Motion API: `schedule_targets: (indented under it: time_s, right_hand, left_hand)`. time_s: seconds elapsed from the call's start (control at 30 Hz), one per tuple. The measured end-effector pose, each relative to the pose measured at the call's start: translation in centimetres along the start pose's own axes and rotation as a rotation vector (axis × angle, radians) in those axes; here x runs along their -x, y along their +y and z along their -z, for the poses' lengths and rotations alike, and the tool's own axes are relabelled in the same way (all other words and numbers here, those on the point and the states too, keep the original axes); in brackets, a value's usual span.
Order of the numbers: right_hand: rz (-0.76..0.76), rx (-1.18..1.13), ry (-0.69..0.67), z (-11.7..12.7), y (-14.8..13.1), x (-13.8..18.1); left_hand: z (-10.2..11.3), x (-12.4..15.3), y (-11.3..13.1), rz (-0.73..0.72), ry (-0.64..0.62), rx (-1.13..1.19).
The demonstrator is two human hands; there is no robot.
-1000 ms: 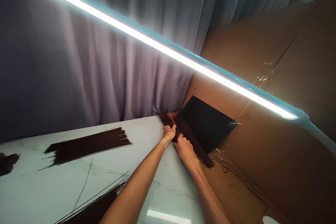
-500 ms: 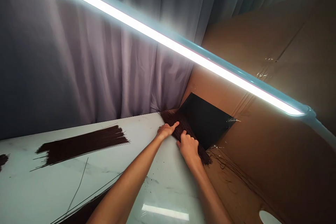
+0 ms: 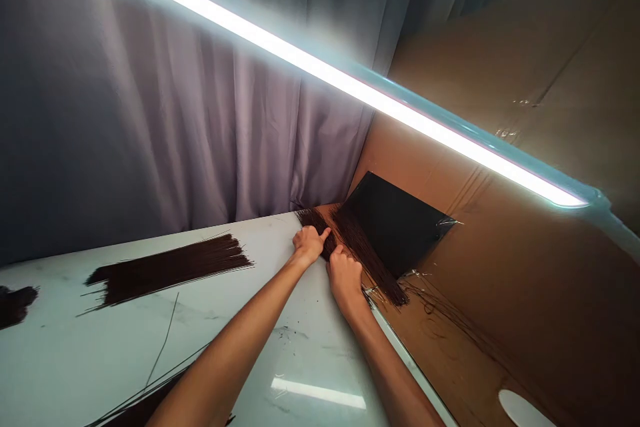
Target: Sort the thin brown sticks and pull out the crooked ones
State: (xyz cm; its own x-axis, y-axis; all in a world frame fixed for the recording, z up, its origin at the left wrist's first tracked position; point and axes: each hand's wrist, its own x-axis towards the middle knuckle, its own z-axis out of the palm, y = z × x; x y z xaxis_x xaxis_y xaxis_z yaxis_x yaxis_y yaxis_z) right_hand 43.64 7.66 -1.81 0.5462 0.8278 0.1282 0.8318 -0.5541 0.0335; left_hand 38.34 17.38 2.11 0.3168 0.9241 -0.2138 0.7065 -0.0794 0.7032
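Note:
My left hand is closed over the far part of a bundle of thin dark brown strands, its thumb pointing right. Just nearer to me, my right hand curls its fingers over the same bundle, which lies along the table's right edge. Palms and fingers cover much of it. Beyond a narrow brown gap, a second layer of dark strands leans along the lower left side of a black sheet.
A flat brown strand bundle lies on the white marbled table, with more bundles at the left edge and under my left forearm. Brown cardboard stands on the right. A bright tube lamp crosses above, before a grey curtain.
Both hands have shifted slightly left with part of the strands. A gap now separates that part from the strands by the black sheet. The view has turned a little.

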Motion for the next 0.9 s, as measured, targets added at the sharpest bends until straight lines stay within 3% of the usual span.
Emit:
schedule_targets:
  time_s: [0.13, 0.3, 0.53, 0.77, 0.9]
  right_hand:
    - [0.011, -0.024, 0.011, 0.4, -0.3, 0.3]
    - [0.046, -0.047, 0.006, 2.0, 0.6, 0.6]
    - [0.013, -0.077, -0.045, 3.4, 1.0, 0.8]
    - [-0.029, -0.116, -0.095, 5.1, 6.7, -0.8]
    - [-0.039, -0.092, -0.112, 4.7, 9.2, 0.0]
  left_hand:
    - [0.8, -0.5, -0.6, 0.010, -0.062, 0.058]
    - [0.1, -1.1, -1.0, 0.037, -0.150, 0.181]
    - [-0.4, -1.1, -1.5, 0.059, -0.183, 0.296]
    - [0.0, -1.1, -1.9, 0.103, -0.217, 0.382]
    - [0.0, -0.3, -2.3, 0.107, -0.238, 0.423]
